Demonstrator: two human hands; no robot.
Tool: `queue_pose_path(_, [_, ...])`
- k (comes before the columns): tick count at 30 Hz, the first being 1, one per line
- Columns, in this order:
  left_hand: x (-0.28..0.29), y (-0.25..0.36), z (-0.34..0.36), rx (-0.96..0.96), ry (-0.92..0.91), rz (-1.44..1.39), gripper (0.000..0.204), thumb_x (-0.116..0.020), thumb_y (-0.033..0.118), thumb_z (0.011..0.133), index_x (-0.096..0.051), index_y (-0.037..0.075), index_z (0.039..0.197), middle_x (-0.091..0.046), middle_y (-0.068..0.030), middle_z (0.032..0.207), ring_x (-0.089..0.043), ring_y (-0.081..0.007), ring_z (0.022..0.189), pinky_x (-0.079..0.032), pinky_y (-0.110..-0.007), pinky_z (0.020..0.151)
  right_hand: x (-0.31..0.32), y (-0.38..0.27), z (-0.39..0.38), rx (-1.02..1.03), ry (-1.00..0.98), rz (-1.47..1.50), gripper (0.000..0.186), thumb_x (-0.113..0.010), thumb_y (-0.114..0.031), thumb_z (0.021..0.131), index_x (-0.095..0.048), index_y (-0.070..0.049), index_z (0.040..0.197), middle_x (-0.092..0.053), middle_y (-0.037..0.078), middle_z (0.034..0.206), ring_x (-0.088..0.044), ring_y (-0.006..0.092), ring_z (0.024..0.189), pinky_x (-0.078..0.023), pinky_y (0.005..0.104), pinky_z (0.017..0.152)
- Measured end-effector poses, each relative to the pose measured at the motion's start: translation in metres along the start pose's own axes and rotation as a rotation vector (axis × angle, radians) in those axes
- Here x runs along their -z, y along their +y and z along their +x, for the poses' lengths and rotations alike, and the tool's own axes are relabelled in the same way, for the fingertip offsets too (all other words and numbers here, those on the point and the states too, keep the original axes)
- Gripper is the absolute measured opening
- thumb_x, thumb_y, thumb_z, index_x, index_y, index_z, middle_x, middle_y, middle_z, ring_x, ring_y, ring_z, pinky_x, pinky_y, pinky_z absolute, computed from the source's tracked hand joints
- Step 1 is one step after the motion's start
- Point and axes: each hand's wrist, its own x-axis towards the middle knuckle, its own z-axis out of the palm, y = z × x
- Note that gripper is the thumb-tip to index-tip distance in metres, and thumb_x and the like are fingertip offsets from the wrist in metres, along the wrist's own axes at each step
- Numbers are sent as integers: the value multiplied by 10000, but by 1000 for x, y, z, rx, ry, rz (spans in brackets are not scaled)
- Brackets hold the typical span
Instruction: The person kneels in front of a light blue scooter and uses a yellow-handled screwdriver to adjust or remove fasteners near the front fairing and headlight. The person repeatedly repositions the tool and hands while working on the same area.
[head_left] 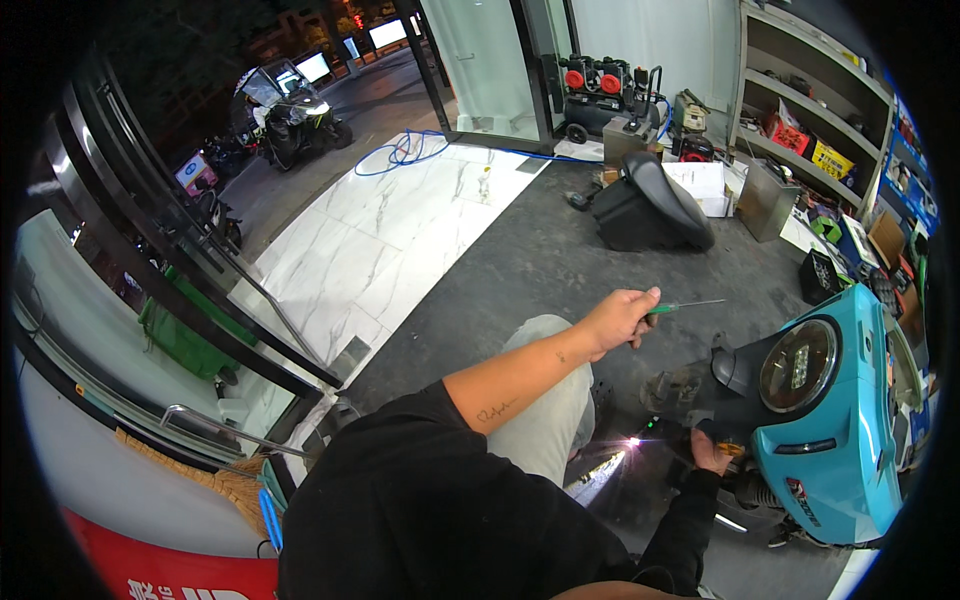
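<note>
My left hand (620, 322) is raised over my bent, pale-trousered knee (540, 440), closed round a screwdriver (663, 310) with a green handle, its thin shaft pointing right. Down at lower right, my right hand (708, 448) grips a small yellow object (731, 450), perhaps a tool handle, beside a turquoise scooter front (820, 450) with a round lamp (797, 368). Its fingertips are partly hidden. Left of that hand, a small bright light (633, 442) glares in the shadowed dark area under the scooter's front.
A detached black seat (650, 205) lies on the dark floor ahead. Behind it stand a compressor (600, 90), metal boxes (765, 205) and a shelf (805, 130) of parts. At left, glass doors (150, 240) open onto marble tiles with a blue hose (395, 155); scooters (285, 115) stand outside.
</note>
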Motion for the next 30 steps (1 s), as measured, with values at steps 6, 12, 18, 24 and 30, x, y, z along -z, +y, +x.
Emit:
queue_pose_path(6, [-6,-2,4,4,-7,14,477,-484,470,1042,-575,59,817,-462,20,637,-429,-89,569,-447,-295,594,3,-33,-5,122,173,-408,266,-670,-255,868,-656,-61,1049,-670,85,1098,-591,276,1072,-410,496,1031])
queue_pose_path(12, [-4,-3,4,4,-12,19,474,-482,466,1044,-576,61,816,-465,19,637,-430,-91,567,-447,-299,590,-55,12,-18,232,407,-987,242,-623,-252,882,-678,-49,1002,-687,113,1061,-597,337,1059,-387,580,1044])
queue_pose_path(18, [2,-3,2,12,31,8,472,-472,460,1049,-566,66,806,-460,17,641,-422,-95,564,-445,-301,590,-48,-1,-13,158,454,-1513,393,-659,-359,892,-651,-31,1108,-683,100,1149,-613,309,1086,-428,505,1041])
queue_pose_path(24, [6,-3,1,27,22,-9,476,-472,462,1048,-561,68,797,-456,16,648,-416,-103,563,-443,-300,595,-33,-15,-9,267,370,-1964,219,-556,-299,916,-623,-92,890,-649,57,929,-584,292,950,-410,537,937])
queue_pose_path(30, [5,-4,1,13,23,0,480,-476,469,1045,-559,67,797,-447,18,635,-413,-101,560,-444,-301,592,-53,-4,-3,302,322,-2020,238,-555,-300,919,-626,-73,928,-657,76,952,-589,303,938,-421,531,905])
